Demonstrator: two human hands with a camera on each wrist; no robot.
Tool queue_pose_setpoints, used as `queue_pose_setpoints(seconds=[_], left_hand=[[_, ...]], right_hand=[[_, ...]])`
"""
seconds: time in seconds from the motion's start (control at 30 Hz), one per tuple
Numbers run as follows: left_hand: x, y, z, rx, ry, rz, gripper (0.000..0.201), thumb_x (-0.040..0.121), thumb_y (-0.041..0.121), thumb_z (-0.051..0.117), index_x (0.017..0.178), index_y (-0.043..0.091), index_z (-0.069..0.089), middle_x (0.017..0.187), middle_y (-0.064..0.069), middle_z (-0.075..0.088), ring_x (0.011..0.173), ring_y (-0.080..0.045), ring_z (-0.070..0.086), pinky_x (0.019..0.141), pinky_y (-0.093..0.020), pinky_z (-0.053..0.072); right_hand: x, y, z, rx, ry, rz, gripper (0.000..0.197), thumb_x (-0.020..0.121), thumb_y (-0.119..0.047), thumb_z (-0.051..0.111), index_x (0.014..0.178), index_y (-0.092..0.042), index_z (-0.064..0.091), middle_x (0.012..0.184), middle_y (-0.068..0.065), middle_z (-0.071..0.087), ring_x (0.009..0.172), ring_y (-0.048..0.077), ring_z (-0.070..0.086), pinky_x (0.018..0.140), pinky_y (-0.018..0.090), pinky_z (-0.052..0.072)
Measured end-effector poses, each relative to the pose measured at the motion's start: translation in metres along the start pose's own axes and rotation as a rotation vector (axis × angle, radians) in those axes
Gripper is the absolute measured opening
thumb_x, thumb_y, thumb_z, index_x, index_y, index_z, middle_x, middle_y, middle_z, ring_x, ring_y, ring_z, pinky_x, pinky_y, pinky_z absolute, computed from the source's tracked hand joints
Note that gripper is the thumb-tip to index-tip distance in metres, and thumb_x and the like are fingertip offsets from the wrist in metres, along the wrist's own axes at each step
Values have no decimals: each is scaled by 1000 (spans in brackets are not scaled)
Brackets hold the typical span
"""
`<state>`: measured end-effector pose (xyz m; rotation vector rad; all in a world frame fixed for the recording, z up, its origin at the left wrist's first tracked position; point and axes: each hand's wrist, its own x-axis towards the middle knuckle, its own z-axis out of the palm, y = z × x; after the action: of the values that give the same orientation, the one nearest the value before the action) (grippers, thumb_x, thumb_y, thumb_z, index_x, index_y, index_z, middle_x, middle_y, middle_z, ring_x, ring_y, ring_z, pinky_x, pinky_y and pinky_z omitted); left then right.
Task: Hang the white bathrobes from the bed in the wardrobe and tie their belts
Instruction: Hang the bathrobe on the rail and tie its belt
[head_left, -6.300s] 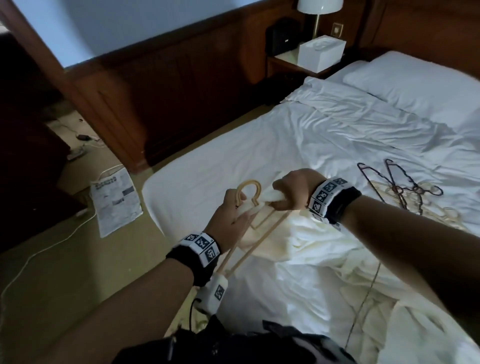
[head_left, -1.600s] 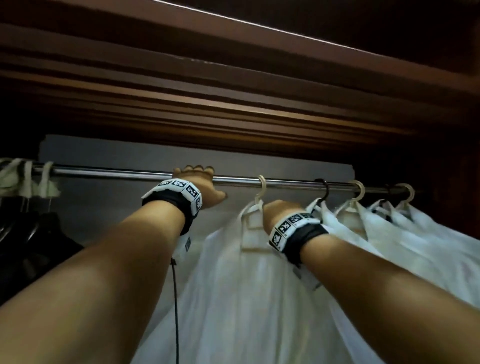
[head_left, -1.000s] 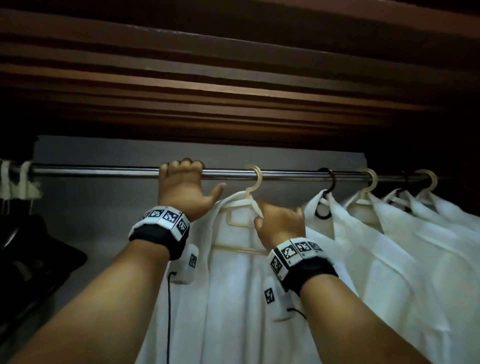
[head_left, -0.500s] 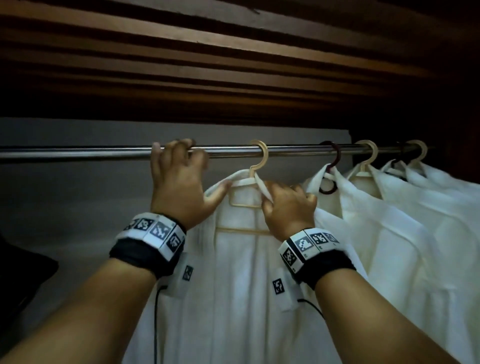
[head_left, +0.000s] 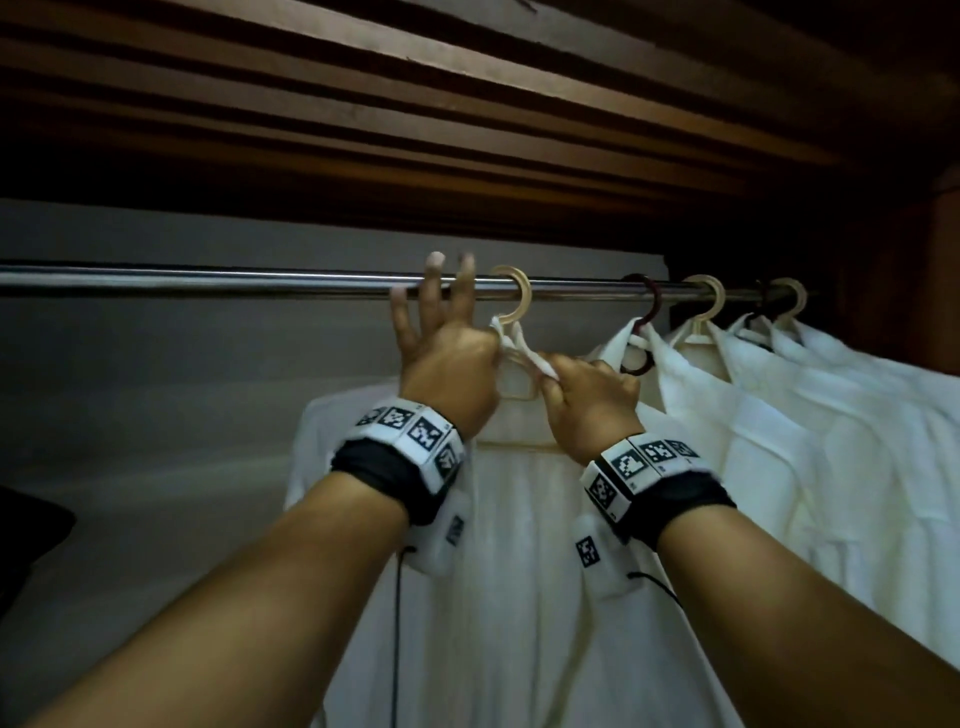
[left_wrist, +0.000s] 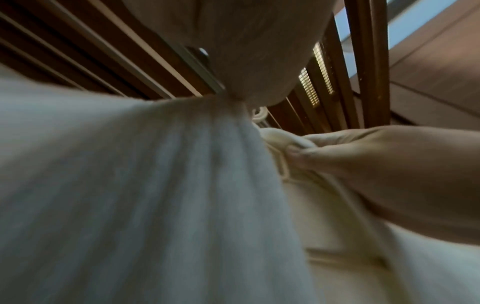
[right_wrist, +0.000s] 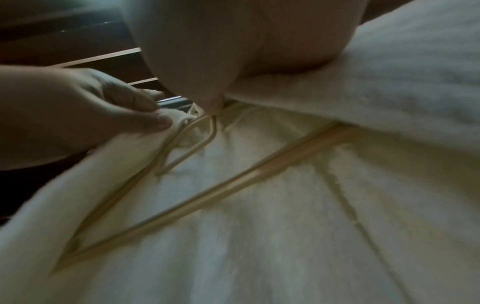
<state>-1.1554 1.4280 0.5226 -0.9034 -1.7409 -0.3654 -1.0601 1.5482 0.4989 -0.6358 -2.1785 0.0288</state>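
Hands work at centre frame in the head view, both up at the neck of a white ribbed cotton bathrobe (head_left: 519, 571) that hangs on a cream plastic hanger (head_left: 511, 296); its hook is over the long chrome wardrobe rail (head_left: 208, 278).

Left hand (head_left: 447, 358): thumb and forefinger pinch the left collar edge just below the hook; the other fingers (head_left: 431, 291) stand straight up across the rail. Likely the pinch draws the collar up toward the hanger neck so that shoulder sits squarely.

Right hand (head_left: 587, 400): fingers curled, nipping the right collar fold against the hanger shoulder. In the right wrist view the cloth bunches at the hanger's inner loop (right_wrist: 187, 144), with the crossbar (right_wrist: 207, 195) bare in front of the robe's back panel. Probable purpose: evening the two sides so the robe does not slip off.

Belt not visible in any view; tying seems still to come.

Right of centre in the head view, more white robes (head_left: 779, 441) hang close together along the same rail, on one dark hanger hook (head_left: 647, 312) and further cream ones.

Room: dim. Dark brown wooden slats (head_left: 415, 104) fill the upper frame; a flat grey back wall (head_left: 156, 389) sits behind the rail. A dark shape at the lower left edge cannot be identified.
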Motion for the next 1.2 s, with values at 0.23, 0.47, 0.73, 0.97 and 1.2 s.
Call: queue_pose_setpoints(seconds=[0.23, 0.47, 0.73, 0.97, 1.2], left_hand=[[-29, -29, 17, -299, 87, 156, 24, 96, 36, 42, 99, 19, 59, 148, -13, 35, 131, -39, 34, 108, -46, 25], [-8, -62, 17, -275, -331, -18, 40, 95, 59, 40, 103, 21, 49, 106, -9, 65, 96, -32, 61, 73, -34, 39], [7, -70, 15, -146, -377, 60, 48, 90, 69, 40, 79, 24, 54, 76, -1, 61, 69, -20, 54, 65, -30, 40], [19, -78, 3, -54, -356, 53, 47, 86, 65, 47, 68, 22, 50, 65, 5, 49, 69, -21, 54, 65, -29, 41], [-3, -84, 14, -175, -385, -66, 44, 86, 66, 46, 75, 24, 53, 75, 1, 54, 72, -23, 53, 66, -31, 44]], right_hand=[[-3, 23, 9, 141, 37, -35, 35, 101, -34, 38, 134, -38, 50, 115, 1, 66, 114, 29, 56, 97, 46, 38], [-6, 30, 1, 277, -86, -92, 54, 98, -21, 42, 146, -45, 34, 135, -1, 57, 126, 24, 51, 108, 45, 37], [14, 55, -66, -797, -514, -37, 60, 91, -26, 59, 145, -12, 39, 146, 15, 44, 125, 24, 51, 106, 32, 38], [41, 38, -130, -796, 27, -57, 21, 92, -13, 44, 106, -12, 60, 106, 12, 67, 93, 35, 66, 72, 39, 52], [-37, -34, -107, -144, -665, 58, 28, 90, -42, 62, 110, -22, 61, 95, 4, 70, 66, 15, 69, 62, 28, 54]])
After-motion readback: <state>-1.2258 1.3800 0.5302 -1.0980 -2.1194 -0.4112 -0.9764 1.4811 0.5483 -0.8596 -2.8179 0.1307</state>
